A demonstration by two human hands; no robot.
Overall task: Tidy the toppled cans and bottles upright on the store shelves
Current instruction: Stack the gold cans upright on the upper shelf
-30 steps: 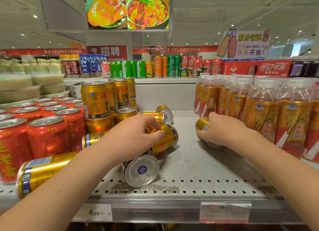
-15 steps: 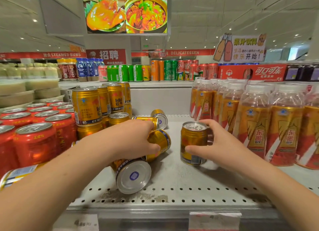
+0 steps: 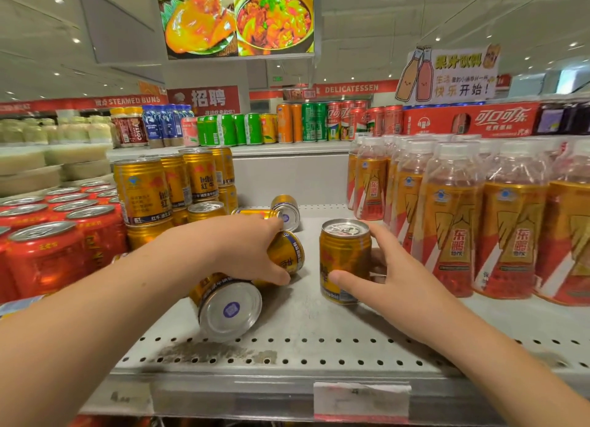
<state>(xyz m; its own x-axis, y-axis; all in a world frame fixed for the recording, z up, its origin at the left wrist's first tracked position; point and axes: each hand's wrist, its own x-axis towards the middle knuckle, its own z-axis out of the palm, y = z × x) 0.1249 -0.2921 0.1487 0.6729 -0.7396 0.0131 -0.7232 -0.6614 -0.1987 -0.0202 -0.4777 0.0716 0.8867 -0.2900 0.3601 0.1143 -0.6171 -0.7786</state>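
On shelf (image 3: 319,346), mid-front: right hand (image 3: 392,283) cups upright can (image 3: 343,257), thumb in front, fingers behind, contact probably light. Left hand (image 3: 242,251) curls over tipped can (image 3: 289,254) beside stack (image 3: 143,190). Cans rigid, smooth, likely full and heavy; grip mid-wall, not rim.

Glossy gold metal cans (image 3: 344,260) with bare, dull-silver ends stand and lie on a matt grey perforated metal shelf (image 3: 319,330), its paint scuffed rough near the front edge. Clear plastic bottles (image 3: 453,222) wear shiny printed labels; red cans (image 3: 48,257) gleam alongside.
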